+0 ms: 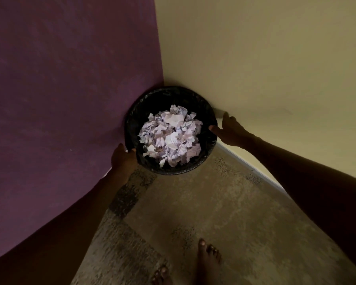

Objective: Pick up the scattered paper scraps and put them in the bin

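I'm looking straight down into a round black bin that sits in the far corner where a purple wall on the left meets a cream wall on the right. The paper scraps are inside it, a crumpled white heap with scribbles of ink that covers the bottom and sits well below the rim.

My left hand is on the near-left edge of the bin, its thumb hooked over the rim, so it grasps the bin. My right hand is on the right edge; its thumb lies on the rim and the fingers reach down between the bin and the cream wall, so I read that as a grasp on the bin too, though the fingertips are out of sight. Neither hand holds any paper.

As for progress, I judge the job to be at or near its end. The patterned carpet that fills the near part of the view shows no loose scrap, only my two bare feet at the near edge. What lies on the floor outside this view I can't tell, so a last look round the room is what I would count as left.
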`<state>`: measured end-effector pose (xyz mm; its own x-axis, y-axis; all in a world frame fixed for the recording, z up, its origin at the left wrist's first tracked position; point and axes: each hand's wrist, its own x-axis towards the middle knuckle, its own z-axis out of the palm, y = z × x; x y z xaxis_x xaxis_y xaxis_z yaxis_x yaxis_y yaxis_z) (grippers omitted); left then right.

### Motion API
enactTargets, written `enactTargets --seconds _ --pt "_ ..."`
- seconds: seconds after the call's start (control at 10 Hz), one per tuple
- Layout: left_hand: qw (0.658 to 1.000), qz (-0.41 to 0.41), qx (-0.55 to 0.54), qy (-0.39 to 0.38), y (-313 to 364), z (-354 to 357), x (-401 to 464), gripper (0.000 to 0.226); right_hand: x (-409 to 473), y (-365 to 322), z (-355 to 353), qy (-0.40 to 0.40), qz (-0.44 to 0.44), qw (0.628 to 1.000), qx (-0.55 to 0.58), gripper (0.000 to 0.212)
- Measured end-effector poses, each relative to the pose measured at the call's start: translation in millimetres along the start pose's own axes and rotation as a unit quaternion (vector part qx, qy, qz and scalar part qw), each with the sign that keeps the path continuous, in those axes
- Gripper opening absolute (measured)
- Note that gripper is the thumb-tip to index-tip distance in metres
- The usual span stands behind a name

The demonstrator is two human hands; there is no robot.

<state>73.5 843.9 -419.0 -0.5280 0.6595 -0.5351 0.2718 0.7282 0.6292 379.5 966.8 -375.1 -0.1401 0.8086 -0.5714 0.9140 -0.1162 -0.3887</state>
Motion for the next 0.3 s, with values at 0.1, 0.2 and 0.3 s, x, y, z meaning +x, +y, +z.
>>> enactTargets --seconds 0.1,0.2,0.3 --pt "0.999 0.003 0.034 0.041 18.7 -5.5 -35.5 0.063 -38.9 0.0 1.6 0.082 -0.026 0.996 -0.014 0.076" --pt "0.984 0.152 0.075 0.064 29.7 -11.7 -78.2 0.063 -79.2 1.3 10.8 0.159 -0.094 0.981 -0.063 0.072" --pt "0.950 0.281 0.131 0.040 36.6 -23.1 -117.1 0.064 -118.9 -10.9 18.2 0.232 -0.134 0.960 -0.083 0.069"
